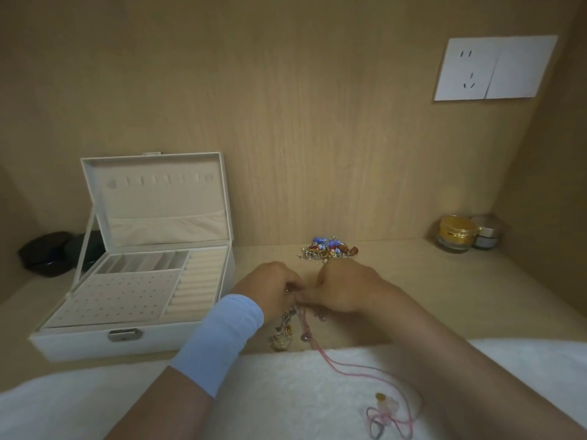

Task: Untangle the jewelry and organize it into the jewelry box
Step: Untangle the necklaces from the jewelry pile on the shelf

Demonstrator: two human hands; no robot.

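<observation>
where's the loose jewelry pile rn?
Head view, centre: the jewelry pile sits on the shelf against the back wall, just beyond the right hand, right of the open jewelry box and left of the gold jar.

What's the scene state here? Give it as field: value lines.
surface: wooden desk
left hand: pinching tangled chains
right hand: pinching the same tangle
pink cord: hangs from the tangle, trails onto white fluffy cloth
loose pile: beads and rings, behind the hands
jewelry box: open, left of hands, compartments look empty
jars: two, back right
wall socket: upper right
</observation>
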